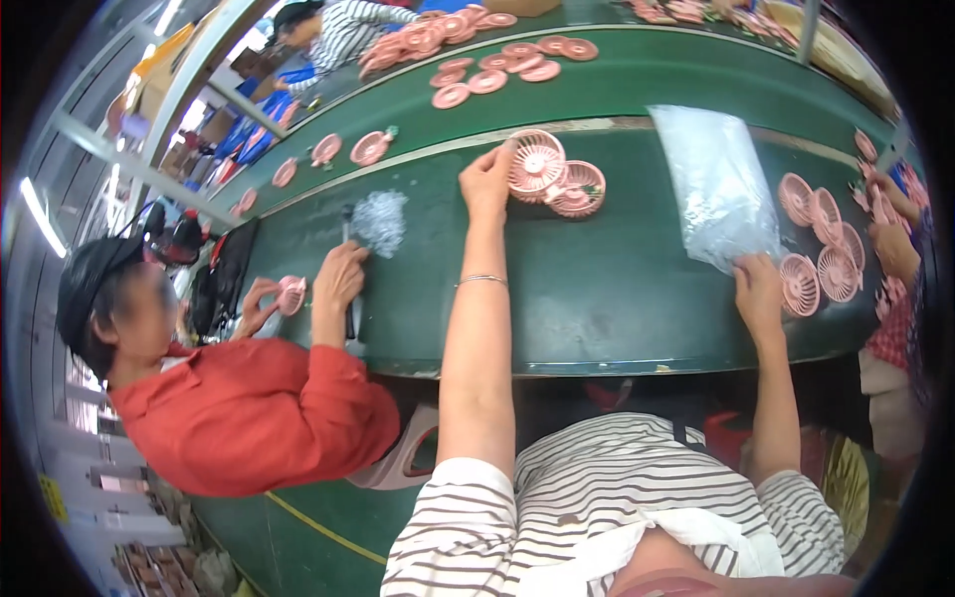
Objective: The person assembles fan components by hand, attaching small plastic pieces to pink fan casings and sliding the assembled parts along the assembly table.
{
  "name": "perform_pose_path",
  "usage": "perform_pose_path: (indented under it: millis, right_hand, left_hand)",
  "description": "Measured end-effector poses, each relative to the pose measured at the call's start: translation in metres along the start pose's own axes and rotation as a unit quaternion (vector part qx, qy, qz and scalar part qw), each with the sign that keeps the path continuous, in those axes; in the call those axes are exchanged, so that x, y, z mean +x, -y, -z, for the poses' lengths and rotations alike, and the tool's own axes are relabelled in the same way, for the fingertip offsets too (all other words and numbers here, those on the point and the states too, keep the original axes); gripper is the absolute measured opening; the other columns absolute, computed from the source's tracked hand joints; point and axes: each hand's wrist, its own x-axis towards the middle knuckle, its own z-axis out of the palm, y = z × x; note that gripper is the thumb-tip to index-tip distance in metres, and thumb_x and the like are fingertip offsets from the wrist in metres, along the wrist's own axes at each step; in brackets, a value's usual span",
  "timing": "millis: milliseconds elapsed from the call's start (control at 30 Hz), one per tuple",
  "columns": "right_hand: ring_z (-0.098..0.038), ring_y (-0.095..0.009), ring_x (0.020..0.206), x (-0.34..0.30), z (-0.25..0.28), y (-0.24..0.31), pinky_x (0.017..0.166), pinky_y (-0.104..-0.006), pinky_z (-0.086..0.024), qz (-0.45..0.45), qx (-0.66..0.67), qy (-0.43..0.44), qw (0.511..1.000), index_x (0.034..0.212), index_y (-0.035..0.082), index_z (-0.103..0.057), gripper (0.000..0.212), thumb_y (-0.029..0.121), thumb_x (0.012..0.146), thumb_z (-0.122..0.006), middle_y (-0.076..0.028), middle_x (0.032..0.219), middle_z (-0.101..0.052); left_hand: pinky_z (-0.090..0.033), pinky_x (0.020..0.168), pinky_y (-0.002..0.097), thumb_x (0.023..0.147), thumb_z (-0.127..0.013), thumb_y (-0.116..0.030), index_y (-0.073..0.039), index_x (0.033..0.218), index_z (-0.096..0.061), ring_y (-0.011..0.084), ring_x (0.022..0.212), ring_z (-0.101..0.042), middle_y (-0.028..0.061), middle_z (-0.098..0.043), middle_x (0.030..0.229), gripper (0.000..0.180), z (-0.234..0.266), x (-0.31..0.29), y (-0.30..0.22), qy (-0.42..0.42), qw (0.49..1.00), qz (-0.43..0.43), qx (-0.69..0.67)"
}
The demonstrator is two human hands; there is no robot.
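My left hand (487, 184) reaches forward over the green work table, its fingers closed on the rim of a pink round fan grille (537, 161). A second pink fan grille (579, 189) lies against it on the right. My right hand (759, 292) is at the near end of a clear plastic bag (714, 179), its fingers pinching the bag's lower edge. Just right of that hand lies a pink slotted grille (799, 286), with several more pink grilles (841, 271) overlapping beside it.
Beyond the table runs a green conveyor belt (617, 85) with several pink parts (487, 80). At left, a person in red (249, 408) handles a pink part (290, 295) near a pile of small pale pieces (380, 221). Another person's hands (893, 244) work at right.
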Motion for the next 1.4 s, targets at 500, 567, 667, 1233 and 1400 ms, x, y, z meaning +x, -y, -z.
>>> perform_pose_path:
  millis: [500, 567, 667, 1233, 1400]
  right_hand:
    - [-0.054, -0.017, 0.064, -0.014, 0.004, -0.021, 0.060, -0.0287, -0.043, -0.085, 0.071, 0.000, 0.994, 0.081, -0.001, -0.054, 0.005, -0.004, 0.079, -0.058, -0.010, 0.072, -0.055]
    - [-0.054, -0.017, 0.064, -0.009, 0.005, -0.013, 0.060, -0.0285, -0.043, -0.040, 0.074, -0.007, 0.996, 0.081, -0.001, -0.055, 0.005, -0.002, 0.079, -0.059, -0.009, 0.071, -0.055]
    - [-0.056, -0.014, 0.067, -0.004, -0.002, -0.002, 0.063, -0.0254, -0.045, -0.069, 0.094, -0.009, 0.993, 0.087, 0.000, -0.058, 0.005, 0.000, 0.082, -0.060, -0.007, 0.073, -0.057]
    - [-0.053, -0.004, 0.067, -0.021, 0.013, 0.011, 0.062, -0.0182, -0.045, -0.208, 0.217, -0.005, 0.954, 0.094, -0.001, -0.064, 0.015, -0.002, 0.079, -0.065, 0.001, 0.077, -0.060]
    - [-0.058, -0.006, 0.067, -0.018, 0.014, 0.017, 0.061, -0.0193, -0.047, -0.261, 0.355, 0.038, 0.897, 0.097, -0.003, -0.065, 0.015, 0.002, 0.083, -0.064, -0.003, 0.079, -0.064]
  left_hand:
    - [-0.051, 0.066, 0.0263, 0.074, -0.069, 0.001, 0.004, 0.094, -0.064, 0.0153, 0.072, -0.062, 0.0095, -0.066, 0.085, 0.020, 0.029, 0.005, -0.001, -0.070, 0.991, 0.071, -0.085]
    - [-0.050, 0.065, 0.0269, 0.073, -0.068, 0.004, 0.001, 0.088, -0.064, 0.0141, 0.072, -0.059, 0.0073, -0.065, 0.084, 0.016, 0.040, 0.014, 0.002, -0.091, 0.983, -0.009, -0.161]
    - [-0.049, 0.056, 0.0258, 0.072, -0.068, 0.004, 0.002, 0.086, -0.063, 0.0131, 0.063, -0.058, 0.0073, -0.064, 0.078, 0.014, 0.058, 0.030, 0.001, -0.100, 0.993, -0.037, -0.045]
    - [-0.046, 0.081, 0.0380, 0.069, -0.062, 0.002, -0.011, 0.097, -0.067, 0.0299, 0.094, -0.056, 0.0107, -0.061, 0.095, 0.031, 0.025, -0.037, -0.062, 0.092, 0.792, -0.384, 0.466]
    - [-0.042, 0.088, 0.0447, 0.072, -0.061, -0.004, -0.024, 0.099, -0.071, 0.0257, 0.111, -0.050, 0.0046, -0.059, 0.113, 0.035, 0.027, -0.006, -0.044, 0.213, 0.677, -0.420, 0.566]
